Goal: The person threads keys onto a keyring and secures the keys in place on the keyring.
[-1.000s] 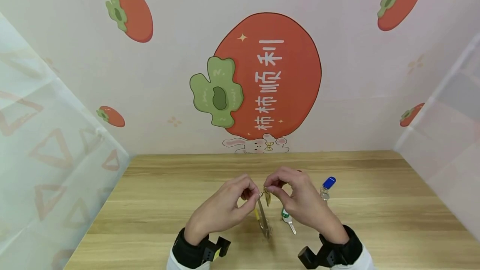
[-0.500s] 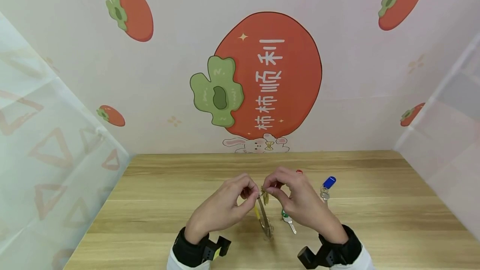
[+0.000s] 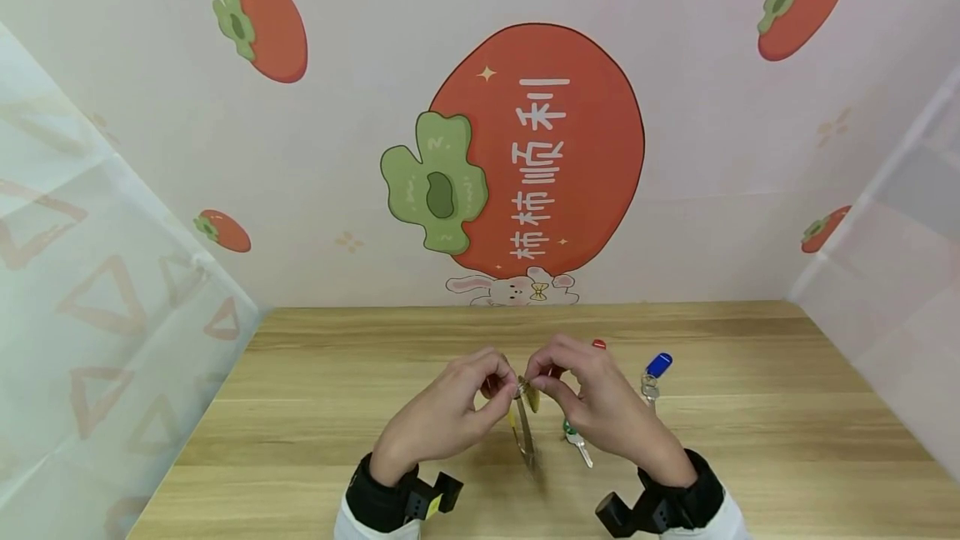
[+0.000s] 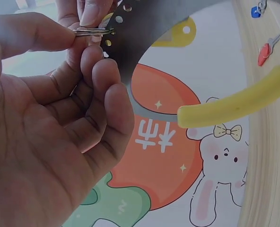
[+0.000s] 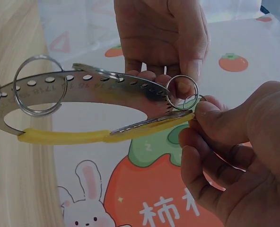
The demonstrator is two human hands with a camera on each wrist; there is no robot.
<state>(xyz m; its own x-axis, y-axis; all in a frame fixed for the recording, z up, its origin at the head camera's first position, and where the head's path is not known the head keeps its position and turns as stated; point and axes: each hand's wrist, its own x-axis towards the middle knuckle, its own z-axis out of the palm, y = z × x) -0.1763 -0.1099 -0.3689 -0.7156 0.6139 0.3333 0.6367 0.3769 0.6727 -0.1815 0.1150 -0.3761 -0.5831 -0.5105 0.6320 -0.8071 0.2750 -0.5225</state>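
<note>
A round metal plate with numbered holes and a yellow sleeve hangs between the hands, carrying several split rings. My left hand pinches a split ring at the plate's holed edge, its other fingers curled, as the left wrist view shows. Thumb and finger of my right hand pinch the end of a yellow flat piece and a toothed metal strip like a key, close to that ring. Whether the ring passes through a hole is hidden by fingertips.
On the wooden table, a key with a green tag lies beneath my right hand. Behind it is a red tag; farther right, a key with a blue tag. A printed backdrop rises behind the table.
The hanging plate has swung and turned slightly. My right fingertips have shifted a little left, and more of the red tag shows. My left hand has hardly moved.
</note>
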